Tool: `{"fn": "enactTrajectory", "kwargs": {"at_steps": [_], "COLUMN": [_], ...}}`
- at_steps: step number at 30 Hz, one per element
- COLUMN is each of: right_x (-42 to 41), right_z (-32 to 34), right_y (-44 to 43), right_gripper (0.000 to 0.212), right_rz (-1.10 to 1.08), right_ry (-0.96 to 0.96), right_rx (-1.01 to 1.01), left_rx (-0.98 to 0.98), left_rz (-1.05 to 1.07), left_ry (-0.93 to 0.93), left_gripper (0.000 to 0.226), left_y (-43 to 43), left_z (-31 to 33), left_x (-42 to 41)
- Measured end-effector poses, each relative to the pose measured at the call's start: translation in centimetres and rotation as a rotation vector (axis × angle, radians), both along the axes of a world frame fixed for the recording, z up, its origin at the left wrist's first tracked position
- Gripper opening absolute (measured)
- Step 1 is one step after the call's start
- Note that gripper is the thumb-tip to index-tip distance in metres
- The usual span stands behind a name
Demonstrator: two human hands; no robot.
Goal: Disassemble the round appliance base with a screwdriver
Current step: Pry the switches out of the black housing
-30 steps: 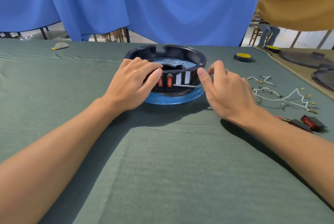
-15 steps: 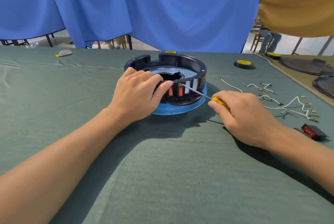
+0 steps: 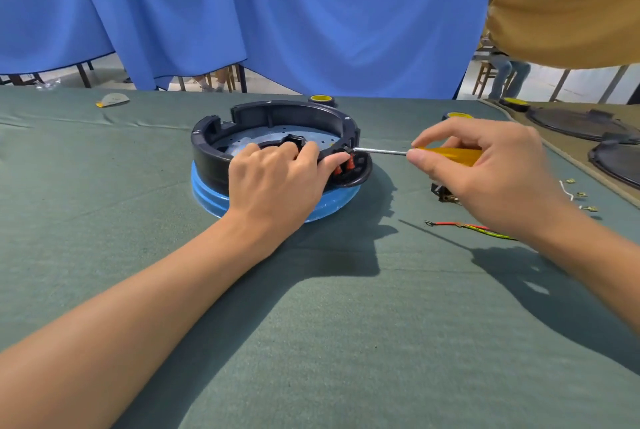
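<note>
green cloth: round base holds red switches (screwdriver at rim)

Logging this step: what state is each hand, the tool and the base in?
Round appliance base: top open, resting on a blue disc.
Left hand: grips the base's near wall.
Screwdriver: roughly level, tip at the base's right edge.
Right hand: holds the screwdriver's yellow handle.

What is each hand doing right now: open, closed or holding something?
Left hand: grips the rim of the round black plastic appliance base.
Right hand: holds the yellow-handled metal screwdriver, tip at the base.
</note>
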State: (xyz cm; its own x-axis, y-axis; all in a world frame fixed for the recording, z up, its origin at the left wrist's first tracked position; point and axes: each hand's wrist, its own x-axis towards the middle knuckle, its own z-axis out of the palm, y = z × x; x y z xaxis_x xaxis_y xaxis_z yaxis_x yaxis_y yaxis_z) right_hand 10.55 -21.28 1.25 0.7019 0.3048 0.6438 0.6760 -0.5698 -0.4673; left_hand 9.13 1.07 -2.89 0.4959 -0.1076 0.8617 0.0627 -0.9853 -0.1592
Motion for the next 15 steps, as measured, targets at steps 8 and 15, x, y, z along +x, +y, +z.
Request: {"fn": "enactTrajectory", "kwargs": {"at_steps": [8,15], "right_x": [-1.3,-2.4], "right_z": [-3.3,-4.5], "right_y": [2.4,4.4], "right_gripper": [0.018,0.016], "right_rz": [-0.062,-0.032], "right_ry": [-0.008,0.058], "right_rx": [-0.086,-0.061], "left_rx": [0.130,0.246], "left_rz": [-0.002,-0.149], "left_ry": [0.266,0.351], "left_gripper": [0.032,0.045], "left_y": [0.6,3.2], "left_z": [0.9,2.0], "left_x": [-0.8,-0.5]}}
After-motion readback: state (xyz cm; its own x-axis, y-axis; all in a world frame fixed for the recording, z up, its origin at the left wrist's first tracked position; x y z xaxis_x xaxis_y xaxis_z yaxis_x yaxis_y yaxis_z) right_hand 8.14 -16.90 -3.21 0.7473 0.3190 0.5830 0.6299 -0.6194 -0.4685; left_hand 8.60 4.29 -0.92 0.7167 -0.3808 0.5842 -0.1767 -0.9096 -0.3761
